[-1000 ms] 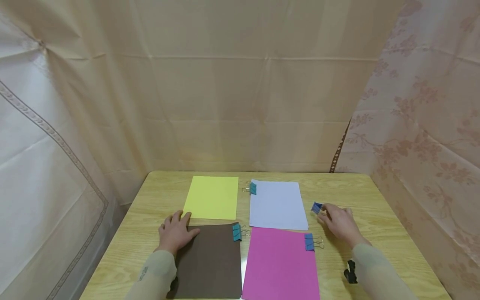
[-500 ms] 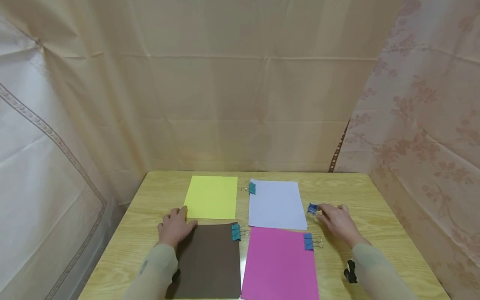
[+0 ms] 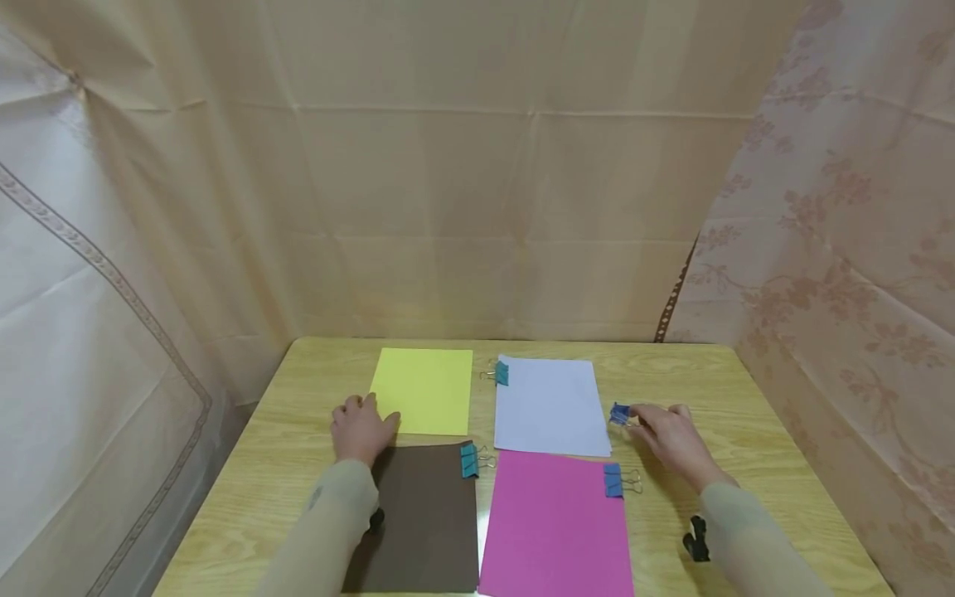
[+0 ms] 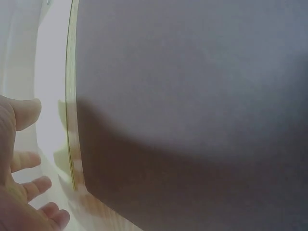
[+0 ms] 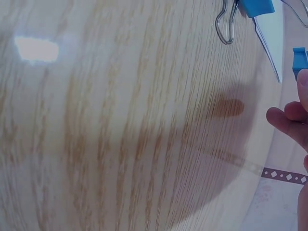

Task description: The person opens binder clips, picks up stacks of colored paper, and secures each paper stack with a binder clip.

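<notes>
My right hand [image 3: 675, 441] pinches a blue binder clip [image 3: 619, 413] by its wire handle, just right of the white paper [image 3: 552, 406]. The same clip [image 5: 300, 62] shows at the right edge of the right wrist view, above the fingertips [image 5: 279, 118]. My left hand [image 3: 363, 429] lies at the near left corner of the yellow paper [image 3: 425, 390], fingers relaxed and spread. That forearm crosses the left side of the dark brown paper [image 3: 429, 522] and hides part of it. In the left wrist view, the brown paper [image 4: 192, 72] fills most of the frame.
Teal binder clips grip the white paper (clip [image 3: 502, 374] at its left) and the brown paper (clip [image 3: 468, 461] at its right corner). A blue clip [image 3: 613, 481] holds the pink paper [image 3: 555, 522]. Behind the wooden table [image 3: 686, 373] hangs a beige curtain [image 3: 448, 207].
My left hand has slid forward and right, from the brown paper's far left corner onto the yellow paper's near corner. My right hand has shifted the clip slightly left, towards the white paper.
</notes>
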The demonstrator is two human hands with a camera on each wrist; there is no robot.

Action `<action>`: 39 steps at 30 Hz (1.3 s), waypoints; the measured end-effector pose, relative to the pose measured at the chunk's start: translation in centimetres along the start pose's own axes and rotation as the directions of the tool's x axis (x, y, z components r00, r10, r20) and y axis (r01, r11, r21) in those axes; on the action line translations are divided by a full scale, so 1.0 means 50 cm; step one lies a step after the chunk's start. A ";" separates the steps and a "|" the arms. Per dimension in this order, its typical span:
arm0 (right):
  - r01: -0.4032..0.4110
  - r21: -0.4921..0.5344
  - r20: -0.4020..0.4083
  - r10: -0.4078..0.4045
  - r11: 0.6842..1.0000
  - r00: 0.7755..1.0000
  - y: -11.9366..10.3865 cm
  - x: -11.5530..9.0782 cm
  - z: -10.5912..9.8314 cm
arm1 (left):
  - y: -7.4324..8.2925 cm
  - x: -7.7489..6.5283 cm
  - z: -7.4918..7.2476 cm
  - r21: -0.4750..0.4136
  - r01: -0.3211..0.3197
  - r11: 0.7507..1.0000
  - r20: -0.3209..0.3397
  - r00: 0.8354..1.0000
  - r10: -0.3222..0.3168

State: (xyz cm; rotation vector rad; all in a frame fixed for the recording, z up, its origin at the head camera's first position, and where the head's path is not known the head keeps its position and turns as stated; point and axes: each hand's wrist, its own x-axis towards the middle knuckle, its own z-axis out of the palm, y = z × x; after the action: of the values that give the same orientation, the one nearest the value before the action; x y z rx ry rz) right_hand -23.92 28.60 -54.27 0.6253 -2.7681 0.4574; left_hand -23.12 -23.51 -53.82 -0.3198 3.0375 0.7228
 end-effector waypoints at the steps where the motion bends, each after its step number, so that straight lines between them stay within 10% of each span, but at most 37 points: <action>1: 0.001 -0.001 0.000 -0.001 1.000 1.000 0.001 0.000 0.000 | 0.004 0.002 0.000 -0.002 0.007 1.000 0.007 1.000 -0.007; 16: 0.020 -0.014 0.008 -0.020 1.000 1.000 0.001 0.002 -0.005 | 0.017 0.026 0.047 0.114 0.097 0.989 0.064 0.992 -0.105; 39: 0.029 -0.015 0.042 -0.029 0.999 0.999 -0.004 0.002 -0.003 | 0.030 0.033 0.019 0.084 0.123 0.989 0.112 0.985 -0.132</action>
State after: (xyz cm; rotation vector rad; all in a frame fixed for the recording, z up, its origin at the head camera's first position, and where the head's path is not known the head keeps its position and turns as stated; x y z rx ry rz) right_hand -23.88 28.42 -54.05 0.6778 -2.7947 0.4205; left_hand -25.07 -22.10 -54.06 -0.4488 2.8933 0.5927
